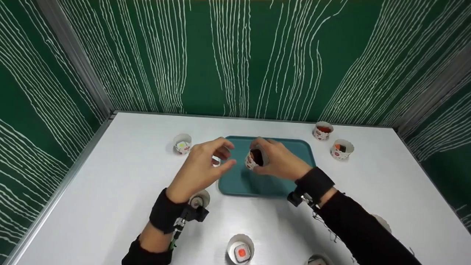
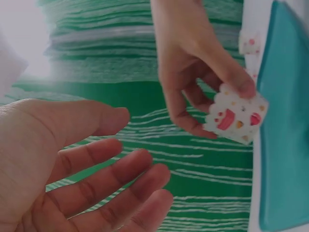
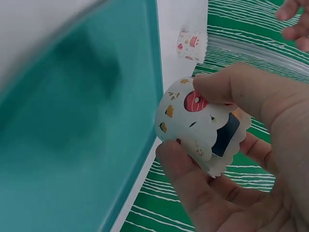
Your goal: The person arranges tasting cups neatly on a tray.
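Closest to the lens in the head view are two black sleeves with wrist straps, plus a paper cup (image 1: 240,252) with an orange-topped piece inside, sitting on the white table (image 1: 110,191). Green walls (image 1: 235,55) with wavy white lines box the table in on three sides.

Counting cups in the head view: one held, one at the near edge, one by the left wrist (image 1: 198,200), one back left (image 1: 183,143), two back right (image 1: 322,130) (image 1: 341,149), and bits of two more near the right sleeve, at the bottom edge (image 1: 318,260) and behind the arm (image 1: 382,222). So about eight, and one teal tray (image 1: 235,184).

Right hand (image 1: 278,160) is pinching the printed cup (image 1: 254,158) between thumb and fingers, tipped on its side, above the back part of the tray. Left hand (image 1: 200,167) is just beside it, fingers apart and loosely bent, holding nothing.

Right wrist view shows what the head view doesn't: the donut print on the held cup (image 3: 200,125) and something dark tucked inside it. Left wrist view shows the left palm (image 2: 72,164) spread wide, with the other hand (image 2: 193,63) gripping the cup (image 2: 235,118) beyond it.
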`<state>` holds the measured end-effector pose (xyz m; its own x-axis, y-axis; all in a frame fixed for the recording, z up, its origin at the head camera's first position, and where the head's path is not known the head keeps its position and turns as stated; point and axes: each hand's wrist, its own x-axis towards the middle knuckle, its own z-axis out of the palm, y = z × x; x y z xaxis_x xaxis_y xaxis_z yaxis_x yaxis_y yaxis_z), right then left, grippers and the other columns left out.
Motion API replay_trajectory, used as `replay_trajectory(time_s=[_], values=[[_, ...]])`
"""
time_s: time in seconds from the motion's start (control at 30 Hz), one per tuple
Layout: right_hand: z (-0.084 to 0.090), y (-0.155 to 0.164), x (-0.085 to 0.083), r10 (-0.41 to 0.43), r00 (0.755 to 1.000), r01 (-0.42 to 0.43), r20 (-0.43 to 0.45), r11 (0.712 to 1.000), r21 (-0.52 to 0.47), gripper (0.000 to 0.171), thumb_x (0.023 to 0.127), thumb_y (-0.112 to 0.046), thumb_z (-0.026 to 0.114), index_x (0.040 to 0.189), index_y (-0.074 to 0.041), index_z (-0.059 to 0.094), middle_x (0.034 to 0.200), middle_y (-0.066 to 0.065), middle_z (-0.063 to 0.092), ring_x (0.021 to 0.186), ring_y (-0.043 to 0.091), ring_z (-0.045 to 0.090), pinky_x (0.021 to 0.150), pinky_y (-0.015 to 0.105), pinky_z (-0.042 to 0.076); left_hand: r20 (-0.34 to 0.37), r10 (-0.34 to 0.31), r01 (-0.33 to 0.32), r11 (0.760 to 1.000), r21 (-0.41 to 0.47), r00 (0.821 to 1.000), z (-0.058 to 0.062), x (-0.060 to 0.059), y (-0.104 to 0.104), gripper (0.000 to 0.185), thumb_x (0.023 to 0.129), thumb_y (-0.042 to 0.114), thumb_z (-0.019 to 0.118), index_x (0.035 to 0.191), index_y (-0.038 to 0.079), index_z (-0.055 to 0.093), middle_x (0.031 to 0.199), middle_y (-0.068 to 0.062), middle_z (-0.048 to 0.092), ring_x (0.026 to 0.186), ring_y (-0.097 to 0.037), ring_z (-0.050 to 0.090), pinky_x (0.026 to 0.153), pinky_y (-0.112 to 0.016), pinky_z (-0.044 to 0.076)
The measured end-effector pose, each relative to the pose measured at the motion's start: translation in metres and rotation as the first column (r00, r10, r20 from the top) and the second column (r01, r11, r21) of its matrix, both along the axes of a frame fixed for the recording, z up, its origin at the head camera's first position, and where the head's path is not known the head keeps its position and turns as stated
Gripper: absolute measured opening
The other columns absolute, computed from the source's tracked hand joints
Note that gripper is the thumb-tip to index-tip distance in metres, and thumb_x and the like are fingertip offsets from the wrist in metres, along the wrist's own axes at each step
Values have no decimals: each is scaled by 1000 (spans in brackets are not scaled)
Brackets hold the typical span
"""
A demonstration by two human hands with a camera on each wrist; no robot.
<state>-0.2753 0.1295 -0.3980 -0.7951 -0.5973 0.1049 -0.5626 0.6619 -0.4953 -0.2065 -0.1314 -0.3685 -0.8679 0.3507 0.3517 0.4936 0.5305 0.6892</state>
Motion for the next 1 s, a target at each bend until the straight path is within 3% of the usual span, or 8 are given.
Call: replay_trajectory(time_s=[0.33, 0.63, 1.0], values=[[-7, -37, -36, -35, 999, 35, 6, 999, 36, 54, 91, -17, 85, 136, -3, 60, 122, 22, 68, 105, 33, 66, 88, 48, 58, -3, 79, -79, 997, -2, 997, 9, -1, -18, 24, 97, 18, 81, 120, 14, 75, 104, -2, 79, 94, -17, 76, 85, -45, 64], [-22, -54, -61, -49, 998, 50, -32, 998, 25, 47, 92, -13, 82, 132, 3, 61, 117, 24, 72, 103, 36, 67, 90, 50, 57, -22, 72, -73, 997, -22, 997, 8, -5, -22, 23, 96, 16, 81, 118, 12, 75, 103, -2, 81, 92, -15, 78, 84, -38, 65], [-36, -71, -79, -179, 984, 179, 9, 983, 48, 53, 93, -15, 82, 138, 1, 60, 125, 27, 69, 115, 42, 67, 99, 54, 58, -17, 73, -73, 997, -23, 997, 6, -9, -24, 23, 96, 16, 81, 118, 11, 75, 101, -2, 81, 92, -16, 78, 84, -42, 66]])
